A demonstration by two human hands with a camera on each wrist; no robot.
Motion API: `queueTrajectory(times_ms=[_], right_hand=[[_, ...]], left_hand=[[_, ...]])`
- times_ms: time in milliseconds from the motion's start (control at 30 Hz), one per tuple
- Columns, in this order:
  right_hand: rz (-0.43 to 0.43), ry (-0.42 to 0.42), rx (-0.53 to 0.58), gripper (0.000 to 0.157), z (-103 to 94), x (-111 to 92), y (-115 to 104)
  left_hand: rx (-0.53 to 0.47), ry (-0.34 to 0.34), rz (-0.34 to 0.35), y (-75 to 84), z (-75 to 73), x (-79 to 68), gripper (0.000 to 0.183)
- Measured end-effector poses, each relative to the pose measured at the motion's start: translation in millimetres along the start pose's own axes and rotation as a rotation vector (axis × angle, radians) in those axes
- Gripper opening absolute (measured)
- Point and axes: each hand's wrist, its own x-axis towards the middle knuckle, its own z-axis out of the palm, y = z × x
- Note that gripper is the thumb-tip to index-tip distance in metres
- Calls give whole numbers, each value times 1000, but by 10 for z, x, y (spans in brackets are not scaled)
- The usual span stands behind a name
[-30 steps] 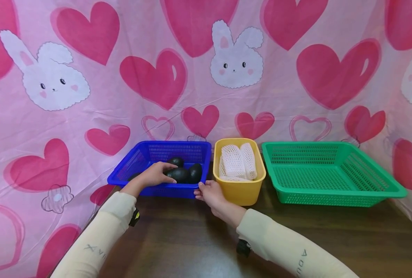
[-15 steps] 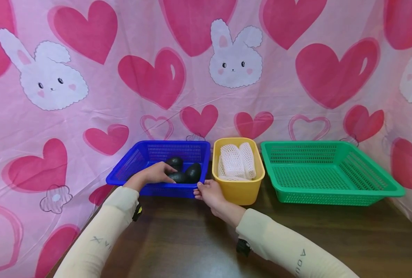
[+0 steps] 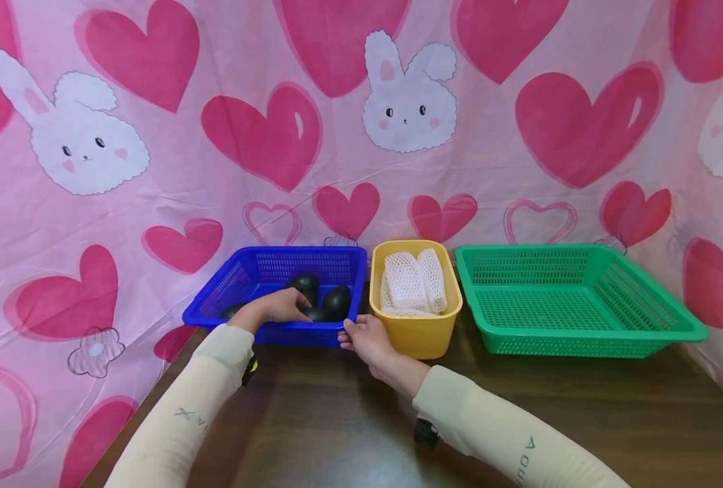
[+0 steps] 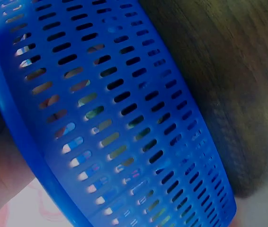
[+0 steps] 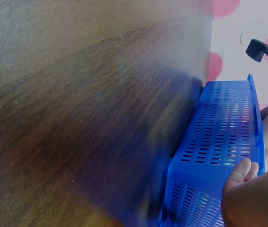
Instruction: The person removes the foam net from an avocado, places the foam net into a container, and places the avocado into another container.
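Note:
My left hand (image 3: 285, 305) reaches over the front rim of the blue basket (image 3: 270, 325), thumb and fingers curved about a dark avocado (image 3: 316, 315) partly hidden by them. Two more avocados lie close by, one behind the hand (image 3: 304, 286) and one to its right (image 3: 337, 302). Another dark shape (image 3: 232, 310) shows at the basket's left, behind the wrist. With my right hand (image 3: 370, 342) I pinch the basket's front right corner, thumb on the rim; the right wrist view shows this hand (image 5: 245, 194) too. The slotted basket wall (image 4: 105, 113) hides most of the left hand (image 4: 1, 175) in the left wrist view.
A yellow bin (image 3: 419, 339) holding white foam net sleeves (image 3: 407, 281) stands just right of the blue basket. Farther right is a green basket (image 3: 575, 344). All three stand on a dark wooden table (image 3: 313, 413) against a pink heart-patterned cloth (image 3: 337, 149).
My left hand has moved slightly right and lower into the basket, covering more of the front avocado. The avocados have shifted a little. The right hand keeps its hold on the corner.

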Motion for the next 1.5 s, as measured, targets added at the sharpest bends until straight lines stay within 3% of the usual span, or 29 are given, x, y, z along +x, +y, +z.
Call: queueTrajectory(times_ms=[267, 833, 1500], right_hand=[[-32, -18, 9, 24, 6, -4, 4], [-16, -15, 10, 23, -1, 8, 10], [-2, -24, 16, 25, -9, 3, 5]], left_hand=[[65, -21, 3, 32, 26, 34, 38], [96, -52, -90, 78, 24, 58, 36], [110, -16, -57, 29, -51, -65, 37]])
